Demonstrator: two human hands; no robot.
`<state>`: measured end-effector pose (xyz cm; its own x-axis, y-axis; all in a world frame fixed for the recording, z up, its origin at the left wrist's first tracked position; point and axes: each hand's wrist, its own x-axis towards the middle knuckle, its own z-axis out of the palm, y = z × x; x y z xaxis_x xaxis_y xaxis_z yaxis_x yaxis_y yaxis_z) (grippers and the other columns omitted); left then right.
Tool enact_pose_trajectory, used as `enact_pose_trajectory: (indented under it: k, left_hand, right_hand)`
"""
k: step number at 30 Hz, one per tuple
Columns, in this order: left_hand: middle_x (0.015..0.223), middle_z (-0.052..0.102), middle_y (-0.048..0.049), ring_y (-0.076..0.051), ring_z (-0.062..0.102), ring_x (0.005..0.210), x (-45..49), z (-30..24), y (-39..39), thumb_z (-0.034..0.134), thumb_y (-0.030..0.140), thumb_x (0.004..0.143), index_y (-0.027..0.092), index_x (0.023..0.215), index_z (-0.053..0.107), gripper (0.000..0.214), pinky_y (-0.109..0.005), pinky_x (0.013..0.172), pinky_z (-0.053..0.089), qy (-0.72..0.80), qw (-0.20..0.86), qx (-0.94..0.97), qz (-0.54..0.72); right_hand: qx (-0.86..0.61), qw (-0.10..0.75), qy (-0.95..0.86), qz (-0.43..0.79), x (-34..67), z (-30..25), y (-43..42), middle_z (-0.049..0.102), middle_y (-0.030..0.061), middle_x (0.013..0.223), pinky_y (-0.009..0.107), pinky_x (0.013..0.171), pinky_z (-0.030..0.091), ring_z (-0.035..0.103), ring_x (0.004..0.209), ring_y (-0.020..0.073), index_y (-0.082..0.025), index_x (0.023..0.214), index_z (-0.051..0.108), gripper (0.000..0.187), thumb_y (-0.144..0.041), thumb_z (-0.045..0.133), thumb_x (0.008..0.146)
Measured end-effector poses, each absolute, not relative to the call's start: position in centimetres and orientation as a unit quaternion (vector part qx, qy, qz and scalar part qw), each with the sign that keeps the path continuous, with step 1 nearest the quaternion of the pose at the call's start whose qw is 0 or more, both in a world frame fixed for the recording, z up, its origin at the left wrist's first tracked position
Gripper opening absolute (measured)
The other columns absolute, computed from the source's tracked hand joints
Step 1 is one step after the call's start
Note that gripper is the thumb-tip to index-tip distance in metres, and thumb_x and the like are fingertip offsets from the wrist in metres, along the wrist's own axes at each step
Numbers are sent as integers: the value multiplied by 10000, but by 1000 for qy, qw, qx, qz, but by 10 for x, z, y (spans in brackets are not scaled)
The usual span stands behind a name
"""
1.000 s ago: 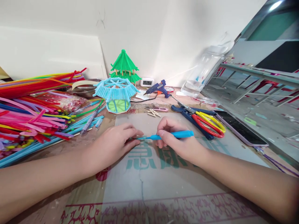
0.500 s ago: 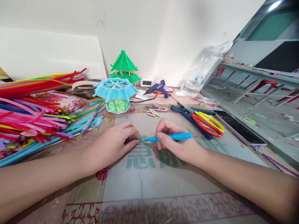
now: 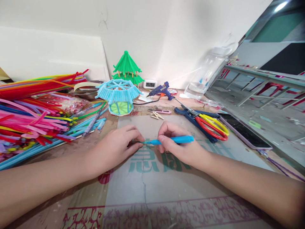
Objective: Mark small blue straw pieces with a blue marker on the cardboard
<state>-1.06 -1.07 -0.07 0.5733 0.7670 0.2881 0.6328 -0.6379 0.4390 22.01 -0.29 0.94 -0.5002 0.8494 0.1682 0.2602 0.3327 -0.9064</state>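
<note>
The work in hand looks to be at a fine, close stage: the blue marker [image 3: 182,139] lies in the grip of the right hand [image 3: 182,151], its fingers closed round the barrel, low over the translucent sheet [image 3: 190,190] on the desk [image 3: 47,211]. The left hand [image 3: 116,148] rests opposite, thumb and forefinger nearly meeting (whether they pinch some small piece, I cannot tell). The green pavilion model [image 3: 126,65] and the light-blue pavilion model [image 3: 119,92] stand assembled behind, while the short wooden sticks [image 3: 156,115] lie loose, apparently unused; how much marking is done or left is hidden. The marker's long axis runs nearly level across the view, its tip pointing left to the left fingertips, its blunt end to the right.
</note>
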Motion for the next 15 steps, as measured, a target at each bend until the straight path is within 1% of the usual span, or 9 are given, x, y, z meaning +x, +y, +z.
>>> enact_pose_trajectory:
  k: [4,6,9,12,15]
  left_hand:
    - [936,643,1,-153,631,838,-9,0,-10,576,218,949,211,943,654,79,-255,695,456,401,138,877,226]
    - [944,649,-4,-160,639,845,-12,4,-6,582,242,949,215,959,666,89,-262,701,467,398,114,884,219]
    - [997,667,-29,-197,653,884,-24,15,6,567,284,958,216,1021,688,152,-306,748,490,398,17,895,198]
    - [1036,684,-52,-227,661,885,-41,22,21,463,242,994,218,1046,705,249,-349,752,503,416,-84,888,175]
    - [1054,694,-63,-244,669,908,-51,21,32,436,212,989,214,1075,708,286,-367,765,515,432,-105,883,149]
  right_hand:
    - [-375,337,-738,449,220,11,-4,595,-19,609,275,519,422,562,555,155,-231,778,468,131,-227,518,899]
    - [-373,347,-730,455,220,11,-4,592,-21,602,272,526,430,557,551,149,-230,779,466,133,-229,515,902]
    - [-373,367,-722,453,221,11,-4,595,-20,604,267,537,438,547,548,140,-226,789,471,131,-240,510,913]
    - [-372,368,-719,458,222,12,-4,594,-21,604,258,531,438,545,546,136,-225,793,468,128,-245,513,912]
    - [-374,361,-719,462,222,13,-3,591,-23,600,251,530,436,548,545,132,-223,785,464,134,-243,518,905]
